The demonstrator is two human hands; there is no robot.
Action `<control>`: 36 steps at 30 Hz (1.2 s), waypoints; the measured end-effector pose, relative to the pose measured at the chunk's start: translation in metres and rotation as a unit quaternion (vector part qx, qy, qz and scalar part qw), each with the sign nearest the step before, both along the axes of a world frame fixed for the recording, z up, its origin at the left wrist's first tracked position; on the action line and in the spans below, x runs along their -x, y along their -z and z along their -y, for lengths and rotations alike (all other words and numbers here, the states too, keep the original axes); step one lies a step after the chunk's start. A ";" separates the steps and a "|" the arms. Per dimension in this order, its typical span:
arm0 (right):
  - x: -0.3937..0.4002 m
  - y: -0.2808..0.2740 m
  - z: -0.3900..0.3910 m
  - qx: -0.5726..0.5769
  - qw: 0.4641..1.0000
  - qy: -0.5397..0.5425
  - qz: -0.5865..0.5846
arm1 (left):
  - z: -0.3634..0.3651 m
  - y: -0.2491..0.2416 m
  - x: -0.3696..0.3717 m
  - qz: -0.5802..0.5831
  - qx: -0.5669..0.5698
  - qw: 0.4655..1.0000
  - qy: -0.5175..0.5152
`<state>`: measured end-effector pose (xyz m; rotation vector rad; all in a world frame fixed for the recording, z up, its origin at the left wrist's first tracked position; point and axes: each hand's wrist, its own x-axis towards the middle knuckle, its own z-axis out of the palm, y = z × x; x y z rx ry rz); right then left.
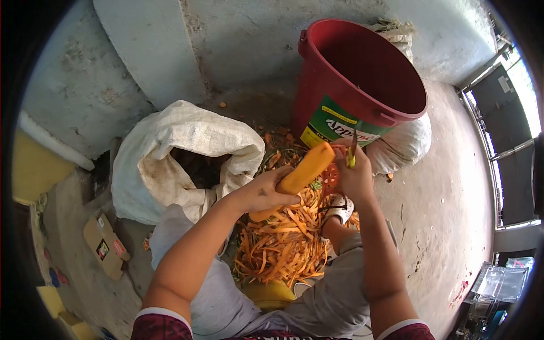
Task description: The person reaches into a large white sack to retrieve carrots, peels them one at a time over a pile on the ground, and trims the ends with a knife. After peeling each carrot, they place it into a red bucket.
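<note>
My left hand (265, 190) is wrapped round a thick, peeled carrot (309, 168), its darker end pointing up and to the right. Close by on the right, my right hand (357, 177) is closed on a small knife (352, 154) with a yellow handle and a narrow dark blade pointing up. Below both hands lies a heap of orange peelings (283, 243), between my legs. Another smooth orange piece (265, 214) shows just under my left hand. A red mesh (330, 180) hangs beside my right hand, partly hidden by it.
An open white woven sack (192, 127) stands at left. A tall red bucket (345, 85) with a green label is ahead, with a filled sack (402, 144) behind it. Flattened cardboard (106, 246) lies on the floor at left. My shoe (339, 208) is beside the peelings.
</note>
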<state>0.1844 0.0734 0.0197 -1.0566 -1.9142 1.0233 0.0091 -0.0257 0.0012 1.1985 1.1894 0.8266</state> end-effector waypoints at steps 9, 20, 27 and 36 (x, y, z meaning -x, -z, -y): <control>0.009 -0.003 0.013 -0.043 0.996 -0.055 0.062 | -0.011 0.010 -0.012 -0.040 -0.074 0.995 -0.058; 0.007 0.007 0.021 -0.049 0.975 -0.050 0.210 | -0.011 0.010 -0.008 -0.299 -0.180 0.919 -0.183; 0.012 0.002 0.025 -0.009 0.978 -0.060 0.200 | -0.012 0.010 -0.009 -0.317 -0.150 0.916 -0.193; 0.012 0.004 0.026 -0.015 0.985 -0.071 0.158 | -0.010 0.009 -0.004 -0.229 -0.215 0.940 -0.133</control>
